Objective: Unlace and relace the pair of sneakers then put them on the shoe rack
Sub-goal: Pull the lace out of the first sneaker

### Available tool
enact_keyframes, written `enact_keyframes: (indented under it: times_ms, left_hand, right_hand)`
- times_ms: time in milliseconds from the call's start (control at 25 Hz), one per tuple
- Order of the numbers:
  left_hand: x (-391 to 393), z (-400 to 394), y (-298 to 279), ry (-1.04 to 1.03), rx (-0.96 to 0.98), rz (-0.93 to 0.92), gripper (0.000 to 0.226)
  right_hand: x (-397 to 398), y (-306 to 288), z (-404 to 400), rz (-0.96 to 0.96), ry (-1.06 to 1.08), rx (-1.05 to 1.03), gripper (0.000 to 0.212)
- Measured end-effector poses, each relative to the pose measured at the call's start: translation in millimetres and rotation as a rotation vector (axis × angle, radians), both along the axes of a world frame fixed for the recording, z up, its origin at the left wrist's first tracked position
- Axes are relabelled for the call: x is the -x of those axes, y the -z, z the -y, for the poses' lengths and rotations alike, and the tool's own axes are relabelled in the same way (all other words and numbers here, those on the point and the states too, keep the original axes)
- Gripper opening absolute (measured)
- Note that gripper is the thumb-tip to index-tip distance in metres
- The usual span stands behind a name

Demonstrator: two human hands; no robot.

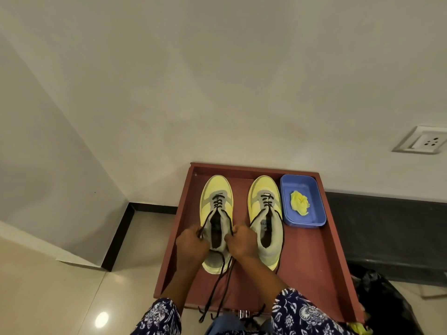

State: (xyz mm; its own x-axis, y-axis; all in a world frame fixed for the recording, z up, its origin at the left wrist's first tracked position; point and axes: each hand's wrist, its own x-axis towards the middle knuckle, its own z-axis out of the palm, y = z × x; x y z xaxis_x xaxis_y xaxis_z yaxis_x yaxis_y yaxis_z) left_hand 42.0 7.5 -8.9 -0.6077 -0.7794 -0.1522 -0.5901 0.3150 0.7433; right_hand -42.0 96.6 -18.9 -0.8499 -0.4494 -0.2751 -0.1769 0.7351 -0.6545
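Two yellow-and-grey sneakers stand side by side, toes pointing away, on a reddish-brown shoe rack top [312,257]. The left sneaker [216,197] has black laces threaded through its lower eyelets only. My left hand [191,243] pinches the left strand of that black lace [219,290] beside the collar. My right hand [240,240] pinches the right strand. The loose ends trail toward me over the rack's front edge. The right sneaker [266,213] stands untouched, partly laced, its lace hanging down the outer side.
A blue plastic tub [314,213] holding a crumpled yellow cloth [300,203] sits at the rack's back right. A white wall rises behind, with a socket plate [422,140] on the right. A black bag [384,301] lies on the floor at the right.
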Motion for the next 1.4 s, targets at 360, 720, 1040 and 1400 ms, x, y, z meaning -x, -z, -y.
enact_keyframes:
  times_ms: [360, 720, 1040, 1400]
  left_hand:
    - [-12.4, -6.4, -9.9, 0.074, 0.052, 0.039, 0.022]
    - [70.7, -39.9, -33.2, 0.229, 0.243, -0.153, 0.033]
    - [156.9, -80.8, -36.5, 0.448, 0.214, -0.153, 0.038]
    - [201.5, -111.7, -18.3, 0.573, 0.112, -0.03, 0.038]
  right_hand:
    - [4.7, -11.6, -9.9, 0.061, 0.034, 0.147, 0.013]
    - [52.4, -33.3, -25.1, -0.056, 0.121, 0.301, 0.017]
    - [126.7, -27.7, -64.3, -0.197, 0.27, 0.246, 0.018]
    - [186.2, 20.9, -107.8, -0.15, 0.216, -0.077, 0.031]
